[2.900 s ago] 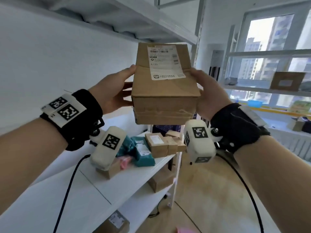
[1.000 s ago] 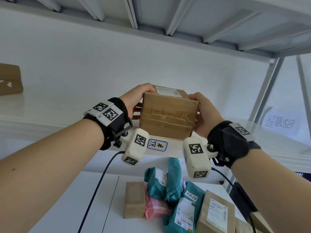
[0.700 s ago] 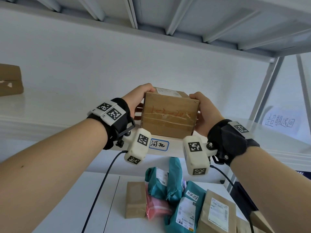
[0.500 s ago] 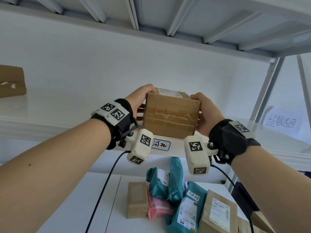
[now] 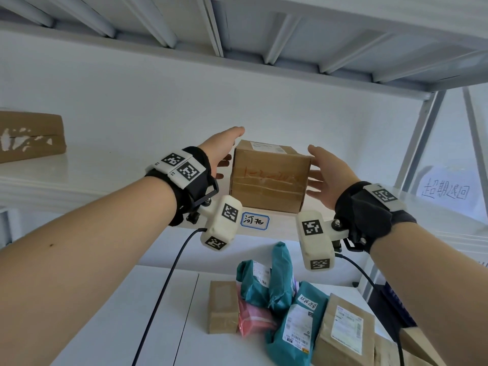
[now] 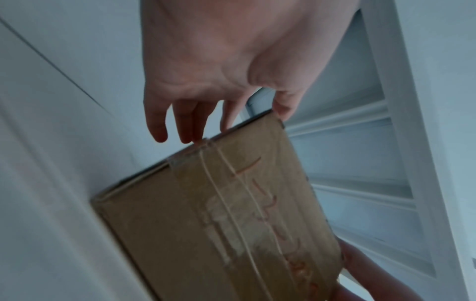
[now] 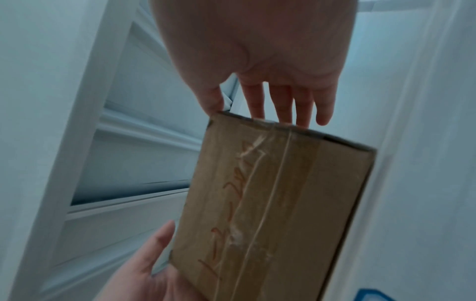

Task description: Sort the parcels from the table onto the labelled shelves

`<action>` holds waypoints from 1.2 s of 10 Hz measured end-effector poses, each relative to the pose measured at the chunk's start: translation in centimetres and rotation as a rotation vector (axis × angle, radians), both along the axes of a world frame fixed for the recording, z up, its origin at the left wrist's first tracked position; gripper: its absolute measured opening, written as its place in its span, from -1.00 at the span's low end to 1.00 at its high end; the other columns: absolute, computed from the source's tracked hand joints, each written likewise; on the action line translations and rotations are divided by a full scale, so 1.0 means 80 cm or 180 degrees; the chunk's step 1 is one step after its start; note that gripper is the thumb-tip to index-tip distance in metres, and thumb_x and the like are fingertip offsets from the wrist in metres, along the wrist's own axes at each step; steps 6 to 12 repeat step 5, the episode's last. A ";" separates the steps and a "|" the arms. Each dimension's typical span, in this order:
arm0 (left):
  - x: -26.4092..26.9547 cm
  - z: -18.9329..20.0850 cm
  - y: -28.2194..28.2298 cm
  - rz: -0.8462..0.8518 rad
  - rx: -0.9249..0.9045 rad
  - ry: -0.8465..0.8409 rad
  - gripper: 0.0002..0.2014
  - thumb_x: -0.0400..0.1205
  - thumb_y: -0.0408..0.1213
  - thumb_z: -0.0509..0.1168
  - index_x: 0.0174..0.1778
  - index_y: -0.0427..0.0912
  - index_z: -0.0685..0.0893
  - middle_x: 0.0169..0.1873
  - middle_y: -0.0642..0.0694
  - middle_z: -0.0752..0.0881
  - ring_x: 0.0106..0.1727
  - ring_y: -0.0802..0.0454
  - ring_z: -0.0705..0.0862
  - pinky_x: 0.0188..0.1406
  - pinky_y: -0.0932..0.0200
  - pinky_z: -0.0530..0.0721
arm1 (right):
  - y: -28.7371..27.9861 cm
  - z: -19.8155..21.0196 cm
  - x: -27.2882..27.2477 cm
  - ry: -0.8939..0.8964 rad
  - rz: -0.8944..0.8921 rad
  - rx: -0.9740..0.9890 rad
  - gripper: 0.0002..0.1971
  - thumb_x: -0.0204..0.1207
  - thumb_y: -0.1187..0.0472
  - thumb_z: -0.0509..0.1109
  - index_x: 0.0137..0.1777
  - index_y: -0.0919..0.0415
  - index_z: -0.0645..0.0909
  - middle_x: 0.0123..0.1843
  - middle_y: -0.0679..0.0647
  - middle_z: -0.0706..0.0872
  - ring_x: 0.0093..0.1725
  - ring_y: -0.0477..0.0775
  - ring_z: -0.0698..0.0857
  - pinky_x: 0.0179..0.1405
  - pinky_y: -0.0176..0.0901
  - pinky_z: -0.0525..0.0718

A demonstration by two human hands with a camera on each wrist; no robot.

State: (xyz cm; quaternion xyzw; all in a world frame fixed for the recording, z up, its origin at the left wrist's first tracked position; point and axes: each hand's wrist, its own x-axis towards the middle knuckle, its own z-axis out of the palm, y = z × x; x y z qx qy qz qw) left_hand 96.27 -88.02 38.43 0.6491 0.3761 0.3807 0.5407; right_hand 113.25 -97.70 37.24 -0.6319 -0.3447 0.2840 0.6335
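Shelf: white, with a handwritten tag on its front edge. A second cardboard box stands toward its left end.

Worktop: below the shelf, carrying the unsorted parcels, teal and pink bags and flat boxes, grouped toward its right side.

Cardboard parcel: sits upright on the shelf at the front edge, directly above the tag, taped seam facing outward.

Left hand: released, fingers straight, just beside the parcel's left face. From the left wrist view the fingertips lie at the edge; contact cannot be confirmed.

Right hand: released, fingers spread by the right face.

Assessment: placement looks complete. Draw both hands straight outward without brushing the parcel, since it stands close to the front edge; a light push rearward first would be prudent.
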 end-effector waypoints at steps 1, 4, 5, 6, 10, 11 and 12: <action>-0.011 0.002 -0.016 0.0135 0.0082 0.0029 -0.40 0.63 0.17 0.13 0.53 -0.08 0.45 0.25 -0.16 0.53 0.30 -0.06 0.51 0.32 -0.09 0.38 | -0.017 0.003 -0.007 -0.0139 -0.0031 0.0060 -0.66 0.57 -0.07 0.27 0.24 0.09 0.59 0.40 0.13 0.62 0.41 0.18 0.56 0.51 0.15 0.42; -0.060 -0.008 -0.075 0.0560 0.0378 0.0451 -0.37 0.70 0.06 0.11 0.68 -0.13 0.26 0.62 -0.17 0.34 0.63 -0.12 0.32 0.50 -0.08 0.29 | -0.055 0.007 -0.032 -0.0686 -0.0185 0.0621 -0.65 0.63 0.33 0.19 0.36 0.29 0.63 0.36 0.21 0.68 0.34 0.16 0.64 0.40 -0.01 0.53; -0.076 -0.019 -0.091 0.0681 0.0470 0.0650 -0.48 0.75 -0.05 0.04 0.60 -0.23 0.35 0.55 -0.19 0.39 0.57 -0.14 0.35 0.42 0.06 0.31 | -0.056 -0.006 -0.041 -0.0946 -0.0369 0.0680 -0.64 0.59 0.36 0.21 0.29 0.18 0.70 0.13 0.11 0.70 0.08 0.06 0.62 0.09 -0.16 0.59; -0.076 -0.019 -0.091 0.0681 0.0470 0.0650 -0.48 0.75 -0.05 0.04 0.60 -0.23 0.35 0.55 -0.19 0.39 0.57 -0.14 0.35 0.42 0.06 0.31 | -0.056 -0.006 -0.041 -0.0946 -0.0369 0.0680 -0.64 0.59 0.36 0.21 0.29 0.18 0.70 0.13 0.11 0.70 0.08 0.06 0.62 0.09 -0.16 0.59; -0.076 -0.019 -0.091 0.0681 0.0470 0.0650 -0.48 0.75 -0.05 0.04 0.60 -0.23 0.35 0.55 -0.19 0.39 0.57 -0.14 0.35 0.42 0.06 0.31 | -0.056 -0.006 -0.041 -0.0946 -0.0369 0.0680 -0.64 0.59 0.36 0.21 0.29 0.18 0.70 0.13 0.11 0.70 0.08 0.06 0.62 0.09 -0.16 0.59; -0.076 -0.019 -0.091 0.0681 0.0470 0.0650 -0.48 0.75 -0.05 0.04 0.60 -0.23 0.35 0.55 -0.19 0.39 0.57 -0.14 0.35 0.42 0.06 0.31 | -0.056 -0.006 -0.041 -0.0946 -0.0369 0.0680 -0.64 0.59 0.36 0.21 0.29 0.18 0.70 0.13 0.11 0.70 0.08 0.06 0.62 0.09 -0.16 0.59; -0.076 -0.019 -0.091 0.0681 0.0470 0.0650 -0.48 0.75 -0.05 0.04 0.60 -0.23 0.35 0.55 -0.19 0.39 0.57 -0.14 0.35 0.42 0.06 0.31 | -0.056 -0.006 -0.041 -0.0946 -0.0369 0.0680 -0.64 0.59 0.36 0.21 0.29 0.18 0.70 0.13 0.11 0.70 0.08 0.06 0.62 0.09 -0.16 0.59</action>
